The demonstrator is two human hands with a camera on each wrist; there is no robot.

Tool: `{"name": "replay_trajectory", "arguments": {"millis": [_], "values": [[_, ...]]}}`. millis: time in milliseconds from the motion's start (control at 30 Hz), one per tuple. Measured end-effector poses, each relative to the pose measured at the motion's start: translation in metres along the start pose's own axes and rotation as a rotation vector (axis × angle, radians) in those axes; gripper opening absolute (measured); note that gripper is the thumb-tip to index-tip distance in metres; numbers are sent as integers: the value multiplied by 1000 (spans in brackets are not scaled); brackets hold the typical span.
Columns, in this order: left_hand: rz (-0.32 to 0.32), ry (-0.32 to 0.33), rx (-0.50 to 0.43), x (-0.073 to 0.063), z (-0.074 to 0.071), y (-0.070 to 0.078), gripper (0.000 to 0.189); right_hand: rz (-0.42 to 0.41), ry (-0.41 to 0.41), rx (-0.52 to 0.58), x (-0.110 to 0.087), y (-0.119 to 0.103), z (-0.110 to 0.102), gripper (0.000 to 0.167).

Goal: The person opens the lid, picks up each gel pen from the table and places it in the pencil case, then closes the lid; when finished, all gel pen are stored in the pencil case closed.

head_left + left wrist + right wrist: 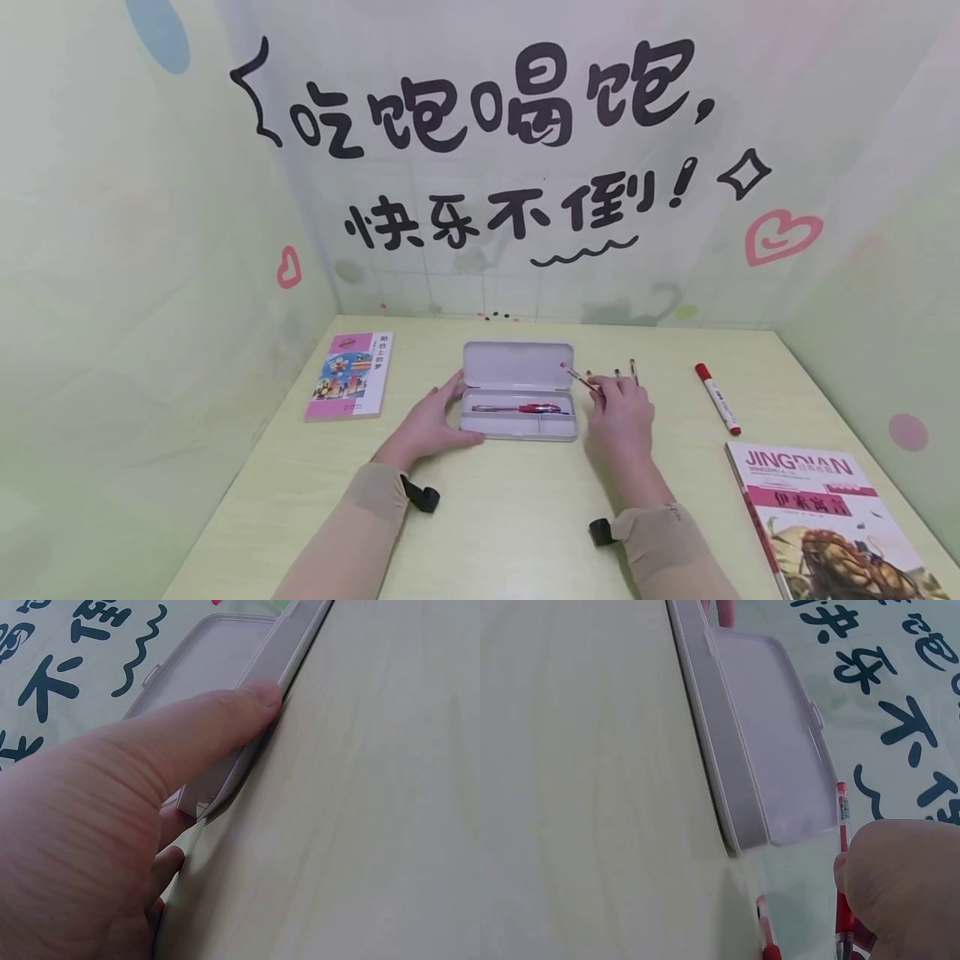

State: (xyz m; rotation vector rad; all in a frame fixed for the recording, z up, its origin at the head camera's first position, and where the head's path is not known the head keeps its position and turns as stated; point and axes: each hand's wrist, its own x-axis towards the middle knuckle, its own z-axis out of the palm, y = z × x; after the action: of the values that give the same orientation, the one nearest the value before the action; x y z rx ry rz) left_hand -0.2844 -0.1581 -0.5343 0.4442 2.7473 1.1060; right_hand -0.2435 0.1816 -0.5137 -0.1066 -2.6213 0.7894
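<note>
A white pencil case (517, 429) lies on the table with its lid (517, 365) raised. Inside its long compartment is a red pen (536, 408). My left hand (427, 429) grips the case's left end, thumb along the front edge and fingers round toward the back. Just right of the case, my right hand (621, 417) pinches another red pen (844, 847), tilted with one end near the lid's right side. Behind the right hand, several pen tips (633, 371) show, the rest hidden by the hand.
To the right lies a red-capped marker (717, 400), with a large illustrated book (817, 500) in front of it. A smaller pink book (349, 377) is at the back left. A printed wall (525, 292) bounds the table's rear edge.
</note>
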Motion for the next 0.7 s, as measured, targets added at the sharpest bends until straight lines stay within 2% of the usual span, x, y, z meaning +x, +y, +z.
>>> {"name": "replay_trajectory", "arguments": {"millis": [100, 333, 533, 700], "values": [[1, 2, -2, 0, 0, 0, 135, -60, 11, -2, -1, -9, 9, 22], [10, 5, 4, 1, 1, 0, 136, -135, -33, -21, -4, -33, 28, 20], [11, 9, -5, 0, 1, -1, 135, -240, -31, -14, -8, -51, 46, 16], [17, 8, -6, 0, 1, 0, 135, -274, -57, -1, -14, -63, 53, 16]]}}
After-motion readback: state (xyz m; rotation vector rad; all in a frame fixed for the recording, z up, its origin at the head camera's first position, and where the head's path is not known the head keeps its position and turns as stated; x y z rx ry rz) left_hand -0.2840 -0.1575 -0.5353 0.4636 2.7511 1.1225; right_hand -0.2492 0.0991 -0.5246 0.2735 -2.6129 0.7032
